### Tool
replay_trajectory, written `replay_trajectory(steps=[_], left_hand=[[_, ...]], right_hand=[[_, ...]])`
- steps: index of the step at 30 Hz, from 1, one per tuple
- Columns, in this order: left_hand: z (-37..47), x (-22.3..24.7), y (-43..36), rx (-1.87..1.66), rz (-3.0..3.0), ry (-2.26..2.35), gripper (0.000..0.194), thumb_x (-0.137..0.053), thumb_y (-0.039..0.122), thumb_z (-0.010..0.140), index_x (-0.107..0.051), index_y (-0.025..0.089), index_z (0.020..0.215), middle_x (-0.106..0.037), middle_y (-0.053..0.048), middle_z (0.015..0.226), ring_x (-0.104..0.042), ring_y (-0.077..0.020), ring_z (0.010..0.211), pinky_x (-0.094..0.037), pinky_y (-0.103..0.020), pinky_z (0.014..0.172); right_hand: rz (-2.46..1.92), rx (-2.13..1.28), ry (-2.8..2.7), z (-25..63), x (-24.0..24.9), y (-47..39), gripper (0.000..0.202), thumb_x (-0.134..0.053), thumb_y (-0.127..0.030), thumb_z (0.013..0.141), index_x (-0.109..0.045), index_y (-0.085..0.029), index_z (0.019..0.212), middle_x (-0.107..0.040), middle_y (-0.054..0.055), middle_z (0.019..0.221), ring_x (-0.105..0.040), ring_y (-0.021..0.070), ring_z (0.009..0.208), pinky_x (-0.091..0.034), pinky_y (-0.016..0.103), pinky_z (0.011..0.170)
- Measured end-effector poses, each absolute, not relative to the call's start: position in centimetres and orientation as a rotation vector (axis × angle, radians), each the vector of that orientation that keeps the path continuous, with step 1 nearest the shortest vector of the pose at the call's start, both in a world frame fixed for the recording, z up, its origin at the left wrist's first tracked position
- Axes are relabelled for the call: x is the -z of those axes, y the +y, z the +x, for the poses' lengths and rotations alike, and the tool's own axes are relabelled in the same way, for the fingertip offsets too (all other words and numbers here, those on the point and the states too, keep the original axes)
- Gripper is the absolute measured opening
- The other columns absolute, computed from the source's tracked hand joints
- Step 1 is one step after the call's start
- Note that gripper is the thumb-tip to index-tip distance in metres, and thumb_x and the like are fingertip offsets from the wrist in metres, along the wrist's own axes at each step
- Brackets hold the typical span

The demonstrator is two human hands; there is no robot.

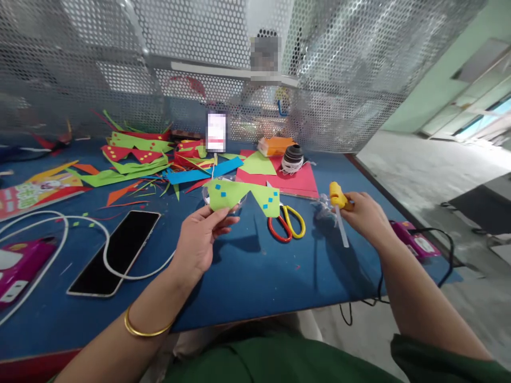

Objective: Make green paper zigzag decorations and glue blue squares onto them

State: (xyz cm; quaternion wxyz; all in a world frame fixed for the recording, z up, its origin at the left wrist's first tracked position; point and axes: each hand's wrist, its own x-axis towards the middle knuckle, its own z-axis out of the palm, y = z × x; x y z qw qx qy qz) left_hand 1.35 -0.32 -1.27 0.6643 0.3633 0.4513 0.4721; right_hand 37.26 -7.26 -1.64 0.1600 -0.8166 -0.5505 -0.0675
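Observation:
My left hand (205, 231) pinches the lower left edge of a lime-green paper cutout (257, 196) shaped like a mask, with a V notch and small blue squares stuck on both sides. It is raised a little above the blue table. Over on the right, my right hand (365, 215) grips a yellow glue gun (337, 196) with a clear glue stick protruding downward from it. The fingers partly cover the gun. Between the hands, scissors (293, 221) with one red and one yellow handle lie on the table, their blades partly behind the cutout.
A black phone (115, 252) and white cable lie left. Paper masks (133, 154) and strips are heaped behind. Red paper (295, 183) bears a yarn spool (293, 159). Purple boxes (417, 239) (26, 268) flank the table. A perforated metal sheet (191, 32) stands behind.

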Motion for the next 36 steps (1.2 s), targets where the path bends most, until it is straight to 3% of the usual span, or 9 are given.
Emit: replay_trajectory(steps=[9,13,16,20,22,25,36], left_hand=[[0.1,0.1,0.8,-1.226,0.725,1.027,0.017,-0.083,0.022,0.068,-0.078,0.018,0.084,-0.08,-0.006,0.097,-0.069,-0.0093,0.066,-0.049,-0.016,0.054],[-0.7,-0.4,1.4,-1.309,0.692,1.041,0.014,-0.081,0.021,0.07,-0.077,0.019,0.083,-0.08,-0.005,0.098,-0.07,-0.01,0.067,-0.05,-0.017,0.055],[-1.1,-0.5,1.7,-1.362,0.648,1.037,0.009,-0.081,0.019,0.07,-0.076,0.019,0.079,-0.08,-0.004,0.096,-0.07,-0.0098,0.067,-0.05,-0.016,0.055],[-1.7,-0.7,2.2,-1.479,0.545,0.994,0.007,-0.077,0.016,0.073,-0.075,0.019,0.079,-0.08,-0.003,0.092,-0.07,-0.0086,0.064,-0.05,-0.014,0.051],[-2.2,-0.9,2.5,-1.54,0.5,0.974,0.007,-0.076,0.016,0.075,-0.076,0.019,0.081,-0.08,-0.002,0.092,-0.07,-0.0084,0.065,-0.05,-0.014,0.051],[-2.8,-0.9,2.8,-1.595,0.465,0.985,0.006,-0.074,0.016,0.077,-0.075,0.02,0.081,-0.08,-0.002,0.096,-0.071,-0.0088,0.068,-0.051,-0.013,0.052],[-2.7,-0.8,2.6,-1.536,0.464,0.972,0.012,-0.079,0.021,0.073,-0.075,0.018,0.084,-0.08,-0.003,0.095,-0.071,-0.0087,0.066,-0.049,-0.014,0.052]], right_hand=[[-2.328,0.011,-1.818,37.5,0.4,-7.0,0.02,-0.063,-0.036,0.086,-0.073,-0.02,0.081,-0.064,0.01,0.084,-0.055,0.0172,0.064,-0.038,0.033,0.061],[-2.38,0.43,-1.883,37.0,-1.4,-7.5,0.017,-0.074,-0.03,0.079,-0.077,-0.015,0.087,-0.071,0.016,0.088,-0.06,0.0207,0.066,-0.036,0.038,0.061],[-2.081,0.575,-1.875,33.9,-3.3,-6.3,0.025,-0.06,-0.036,0.091,-0.078,-0.022,0.101,-0.075,0.012,0.103,-0.067,0.0225,0.077,-0.038,0.038,0.062],[-1.582,0.273,-2.104,27.0,-4.6,-1.7,0.025,-0.055,-0.034,0.093,-0.077,-0.023,0.096,-0.077,0.005,0.101,-0.071,0.0209,0.089,-0.049,0.032,0.073],[-1.51,0.052,-2.241,23.6,-4.0,1.4,0.021,-0.058,-0.03,0.092,-0.078,-0.022,0.095,-0.077,0.004,0.094,-0.07,0.0182,0.082,-0.048,0.029,0.07],[-1.57,-0.104,-2.397,19.4,-2.3,5.6,0.021,-0.06,-0.022,0.09,-0.078,-0.022,0.101,-0.077,0.004,0.099,-0.069,0.0167,0.081,-0.045,0.027,0.069],[-1.664,-0.034,-2.642,14.3,1.8,10.2,0.021,-0.056,-0.023,0.09,-0.077,-0.022,0.09,-0.075,0.006,0.101,-0.065,0.0186,0.082,-0.031,0.029,0.058]])
